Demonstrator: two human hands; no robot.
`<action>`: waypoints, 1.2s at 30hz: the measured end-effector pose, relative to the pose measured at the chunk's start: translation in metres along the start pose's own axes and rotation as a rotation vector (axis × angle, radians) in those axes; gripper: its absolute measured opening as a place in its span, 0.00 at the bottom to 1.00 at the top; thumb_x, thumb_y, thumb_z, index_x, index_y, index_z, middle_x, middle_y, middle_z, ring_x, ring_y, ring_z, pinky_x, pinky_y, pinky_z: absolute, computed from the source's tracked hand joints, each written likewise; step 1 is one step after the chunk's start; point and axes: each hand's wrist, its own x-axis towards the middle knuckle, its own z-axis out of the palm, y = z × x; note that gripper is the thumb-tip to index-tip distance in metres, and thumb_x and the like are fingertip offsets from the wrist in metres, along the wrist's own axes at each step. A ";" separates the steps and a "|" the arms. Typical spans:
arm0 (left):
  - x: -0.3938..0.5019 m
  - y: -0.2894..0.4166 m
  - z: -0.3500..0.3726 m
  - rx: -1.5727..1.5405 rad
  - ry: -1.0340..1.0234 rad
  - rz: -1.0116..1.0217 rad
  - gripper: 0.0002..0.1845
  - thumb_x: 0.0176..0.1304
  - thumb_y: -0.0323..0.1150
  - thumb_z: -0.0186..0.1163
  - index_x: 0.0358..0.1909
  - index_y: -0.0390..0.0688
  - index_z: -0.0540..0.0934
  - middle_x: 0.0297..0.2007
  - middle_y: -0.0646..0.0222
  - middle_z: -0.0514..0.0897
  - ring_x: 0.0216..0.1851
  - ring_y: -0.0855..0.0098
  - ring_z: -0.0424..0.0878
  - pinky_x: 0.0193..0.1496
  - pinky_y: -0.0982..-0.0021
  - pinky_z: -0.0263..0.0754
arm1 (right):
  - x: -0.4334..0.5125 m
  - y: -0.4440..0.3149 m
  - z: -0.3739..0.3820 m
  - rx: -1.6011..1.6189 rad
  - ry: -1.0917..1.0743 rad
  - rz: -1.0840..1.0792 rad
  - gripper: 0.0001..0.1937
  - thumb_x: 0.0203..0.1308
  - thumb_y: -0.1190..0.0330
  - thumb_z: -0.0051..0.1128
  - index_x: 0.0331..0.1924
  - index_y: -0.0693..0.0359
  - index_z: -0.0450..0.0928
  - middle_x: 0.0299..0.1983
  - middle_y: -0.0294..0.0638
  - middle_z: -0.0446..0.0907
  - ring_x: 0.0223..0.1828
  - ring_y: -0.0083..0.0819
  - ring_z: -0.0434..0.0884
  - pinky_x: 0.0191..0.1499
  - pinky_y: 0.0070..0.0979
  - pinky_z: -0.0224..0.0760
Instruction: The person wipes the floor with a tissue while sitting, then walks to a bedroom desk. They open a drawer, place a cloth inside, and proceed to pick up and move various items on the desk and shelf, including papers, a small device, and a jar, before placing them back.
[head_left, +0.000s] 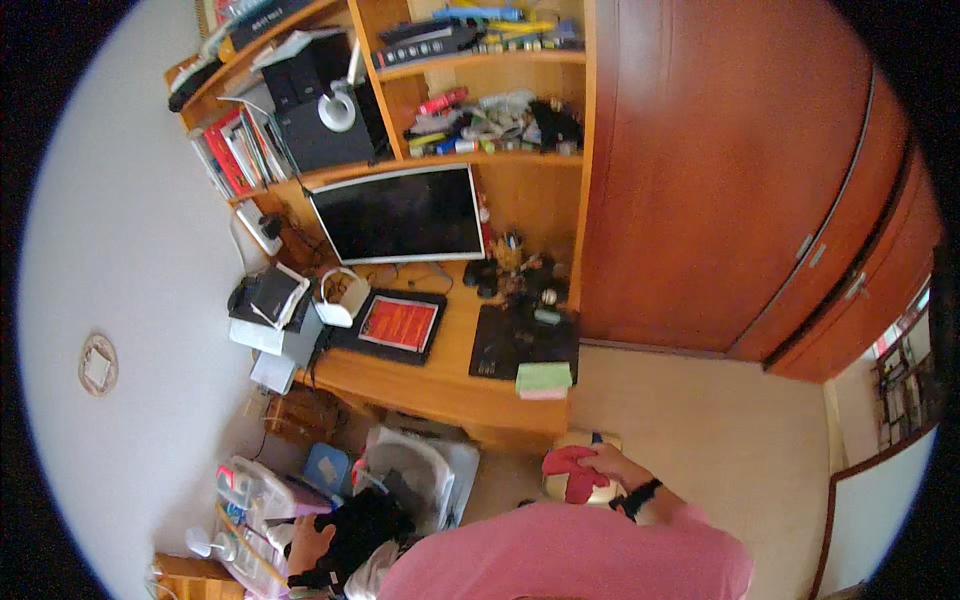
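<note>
My right hand (611, 463) holds a red cloth (576, 471) over a pale yellow stool or box (556, 491) on the floor, right of the desk's front corner. My left hand (307, 544) is at the lower left, with its fingers at a black cloth or garment (367, 525); its grip is too blurred to tell. This black item lies against a grey-white plastic tub (412, 476). Black bands are around both wrists.
A wooden desk (457, 360) bears a monitor (401, 214), a red-printed sheet (399, 322) and a black tablet or mat (517, 337). Clear plastic bins (259, 487) stand at the lower left. A reddish wooden wardrobe (697, 187) rises beyond the floor at right.
</note>
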 end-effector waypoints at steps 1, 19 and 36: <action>0.005 0.024 -0.002 -0.025 -0.067 0.023 0.30 0.52 0.41 0.60 0.54 0.33 0.67 0.53 0.46 0.69 0.57 0.51 0.65 0.58 0.60 0.62 | -0.008 -0.009 -0.012 0.100 0.030 -0.070 0.11 0.53 0.71 0.56 0.40 0.65 0.77 0.32 0.36 0.78 0.31 0.24 0.76 0.35 0.22 0.71; 0.076 0.288 -0.034 -1.279 -0.657 0.697 0.22 0.64 0.36 0.49 0.58 0.36 0.64 0.54 0.61 0.71 0.53 0.66 0.72 0.57 0.67 0.64 | 0.000 -0.133 0.005 0.603 -0.058 -0.400 0.15 0.62 0.72 0.43 0.52 0.66 0.68 0.45 0.40 0.76 0.44 0.30 0.77 0.47 0.26 0.72; 0.156 0.149 -0.028 -1.719 -0.449 0.091 0.15 0.64 0.35 0.49 0.49 0.40 0.71 0.43 0.65 0.78 0.41 0.70 0.77 0.48 0.66 0.71 | 0.015 -0.157 0.009 0.870 0.133 -0.394 0.14 0.62 0.69 0.45 0.49 0.68 0.70 0.42 0.44 0.78 0.41 0.33 0.79 0.44 0.29 0.74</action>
